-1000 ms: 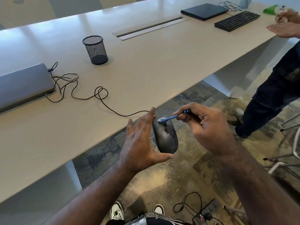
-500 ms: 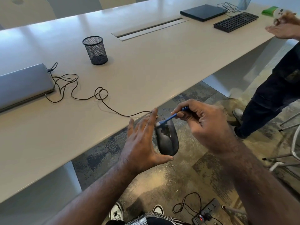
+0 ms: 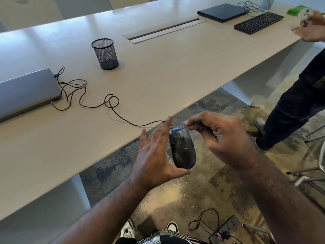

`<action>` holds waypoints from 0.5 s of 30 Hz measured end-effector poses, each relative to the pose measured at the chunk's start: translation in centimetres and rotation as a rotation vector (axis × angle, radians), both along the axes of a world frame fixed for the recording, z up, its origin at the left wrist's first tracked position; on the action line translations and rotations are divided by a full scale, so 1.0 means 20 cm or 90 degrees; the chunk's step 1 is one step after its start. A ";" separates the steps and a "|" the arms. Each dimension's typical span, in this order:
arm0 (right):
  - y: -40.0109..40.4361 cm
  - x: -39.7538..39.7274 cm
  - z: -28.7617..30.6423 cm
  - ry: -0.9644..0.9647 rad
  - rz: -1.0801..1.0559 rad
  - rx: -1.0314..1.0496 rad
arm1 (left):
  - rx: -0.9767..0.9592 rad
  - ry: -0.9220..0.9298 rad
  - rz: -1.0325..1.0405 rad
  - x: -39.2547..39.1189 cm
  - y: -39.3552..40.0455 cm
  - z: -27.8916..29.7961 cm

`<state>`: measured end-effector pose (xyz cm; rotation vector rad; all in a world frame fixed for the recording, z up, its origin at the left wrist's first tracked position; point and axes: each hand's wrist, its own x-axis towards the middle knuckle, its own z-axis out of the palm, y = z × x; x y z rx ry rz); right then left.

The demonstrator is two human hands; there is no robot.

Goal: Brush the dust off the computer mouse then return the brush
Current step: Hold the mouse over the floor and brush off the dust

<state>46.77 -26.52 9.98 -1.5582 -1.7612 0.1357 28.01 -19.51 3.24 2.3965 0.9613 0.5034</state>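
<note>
A dark grey computer mouse (image 3: pixel 182 150) is held in the air just off the table's front edge. My left hand (image 3: pixel 154 155) holds it between the thumb under its rear end and the fingers along its left side. Its brown cable (image 3: pixel 112 104) runs back over the table to a closed grey laptop (image 3: pixel 26 92). My right hand (image 3: pixel 223 138) pinches a small blue brush (image 3: pixel 181 128). The brush's white bristles touch the front left corner of the mouse, beside the scroll wheel.
A black mesh cup (image 3: pixel 105 53) stands on the long beige table (image 3: pixel 158 76). A dark laptop (image 3: pixel 223 12) and a black keyboard (image 3: pixel 258 22) lie at the far right. Another person (image 3: pixel 295 103) stands at the right. A power strip (image 3: pixel 226 229) with cables lies on the floor.
The brush tip has made small strokes over the front of the mouse, and my right hand has shifted slightly left. My left hand keeps the mouse in nearly the same place.
</note>
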 end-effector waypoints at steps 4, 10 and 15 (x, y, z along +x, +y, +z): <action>-0.01 -0.02 0.00 -0.025 0.034 -0.028 | -0.001 -0.011 -0.001 0.00 0.01 0.01; -0.08 0.01 0.02 -0.029 0.093 -0.112 | 0.002 -0.019 0.018 -0.01 0.02 0.00; -0.12 0.06 0.01 0.054 0.029 -0.068 | 0.001 -0.023 0.027 -0.01 0.03 0.00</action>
